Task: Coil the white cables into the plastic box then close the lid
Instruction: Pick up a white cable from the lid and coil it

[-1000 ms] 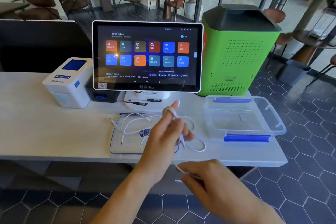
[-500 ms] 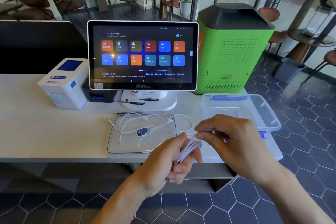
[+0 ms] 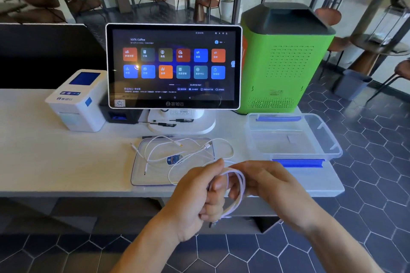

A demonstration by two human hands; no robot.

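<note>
- Coil: thin, smooth white cable wound into several oval loops, held in the air in front of the bench edge, between both hands.
- Left hand: fingers curled round the near side of the coil, thumb up along its top.
- Right hand: fingers bent onto the far side of the coil; fingertips are hidden behind the loops, so the exact pinch cannot be told.
- Loose cables: thin white cords with small plugs, lying in slack tangled curves on the lid, one loop spilling over its right edge onto the bench.
- Lid: flat, clear plastic rectangle with rounded corners and a round blue sticker, lying on the bench left of the box.
- Box: clear, glossy plastic tub, rectangular, open, with blue clip strips on its near and far rims; no cable inside.
- Bench: smooth, matt white top.
- Screen: glossy dark tablet on a white stand, showing coloured square tiles.
- Printer: boxy white plastic with blue panel.
- Green unit: perforated green casing, dark grey sloped cap.
- Floor: dark hexagonal tiles.
</note>
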